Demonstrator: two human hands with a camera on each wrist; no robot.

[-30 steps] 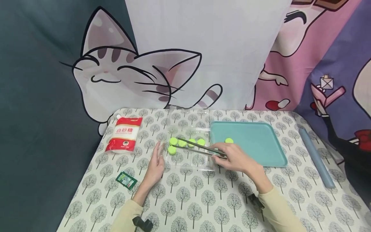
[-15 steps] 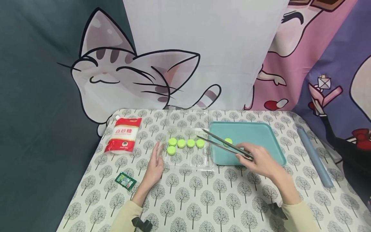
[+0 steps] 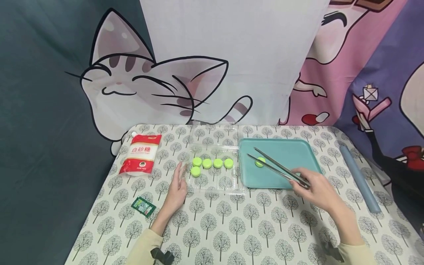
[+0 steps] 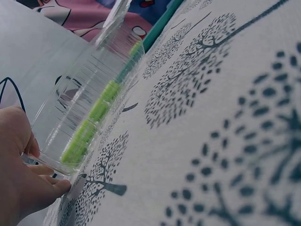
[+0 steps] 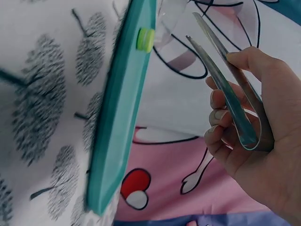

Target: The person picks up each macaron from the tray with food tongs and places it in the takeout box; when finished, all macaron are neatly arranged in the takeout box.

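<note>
My right hand (image 3: pixel 314 187) grips metal tongs (image 3: pixel 279 169) in a pinch between thumb and fingers. Their parted tips hang over the teal tray (image 3: pixel 281 147), on either side of a bright green macaron (image 3: pixel 260 162) in the head view. In the right wrist view the tongs (image 5: pixel 225 84) are raised above the tray, with nothing between the tips. My left hand (image 3: pixel 177 189) rests against the left side of a clear plastic box (image 3: pixel 228 184), its fingers mostly straight. Several green macarons (image 3: pixel 217 163) sit in the box, most in a row across its middle.
The box's clear lid (image 3: pixel 215 132) stands open at the back. A red and white sugar bag (image 3: pixel 141 154) lies at the left, with a small green packet (image 3: pixel 144 207) in front of it. A blue-grey roll (image 3: pixel 360 178) lies right of the tray.
My right hand has drawn the tongs rightward from the row of macarons in the box to over the tray. My left hand has stayed at the box.
</note>
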